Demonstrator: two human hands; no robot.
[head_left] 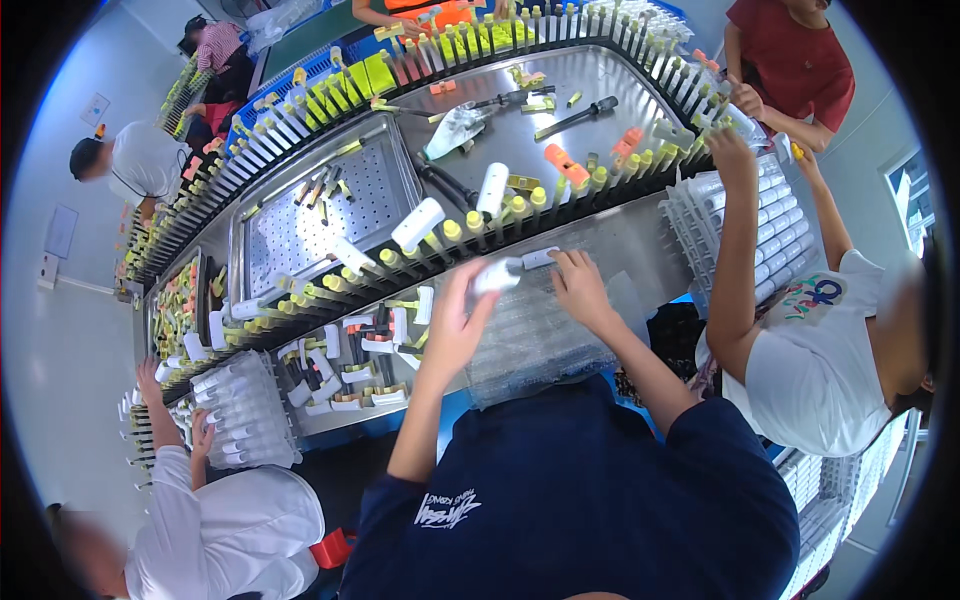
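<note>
My left hand point(455, 325) grips a white plastic piece point(497, 276), blurred by motion, between thumb and fingers. It is over the upper left part of a clear plastic tray point(530, 345) with rows of moulded slots. In the tray's top row lies another white plastic piece point(540, 258). My right hand point(583, 290) is over the tray's upper right, fingers stretched out and apart, the fingertips beside that piece. To the left of the tray, several white pieces with black and yellow parts point(365, 355) lie in a loose pile.
A rack of upright yellow-tipped parts point(452, 232) runs along the metal table point(600, 235). Behind it are a perforated metal tray point(320, 215) and loose black tools point(580, 118). Co-workers sit close on the left point(235, 525) and right point(815, 330), beside stacked clear trays point(770, 225).
</note>
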